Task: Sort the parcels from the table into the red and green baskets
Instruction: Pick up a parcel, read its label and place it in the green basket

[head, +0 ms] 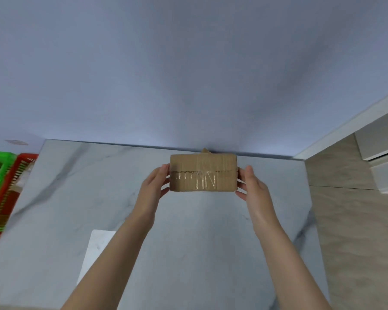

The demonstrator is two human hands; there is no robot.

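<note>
parcel (203, 173): brown cardboard box, clear tape across its top and a torn seam running left to right. Sits at the far middle of the counter (99, 186), close to the far edge by the wall (188, 74).
parcel contact: can't tell whether its underside touches the counter or is lifted just off it.
left hand (154, 186): on the parcel's left end, thumb up at the top edge, fingers wrapped against the side. Grips the box, nothing else in it.
right hand (253, 186): mirrors it on the right end, thumb up high, fingers spread against the side. Grips the same box.
hold: parcel is clamped between the two hands, long side roughly level, both forearms reaching in from the near edge.
behind parcel: small brown tip sticks up at its far edge; can't tell what it is.
green basket (2, 155): far left, off the counter's left edge, partly out of view.
red basket (28, 156): just beside the green one, between it and the counter; contents blurred.
white sheet (96, 249): flat on the counter, near left, beside the left forearm.
right side: wood-look floor (345, 220), white cabinet (383, 162) at far right.
</note>
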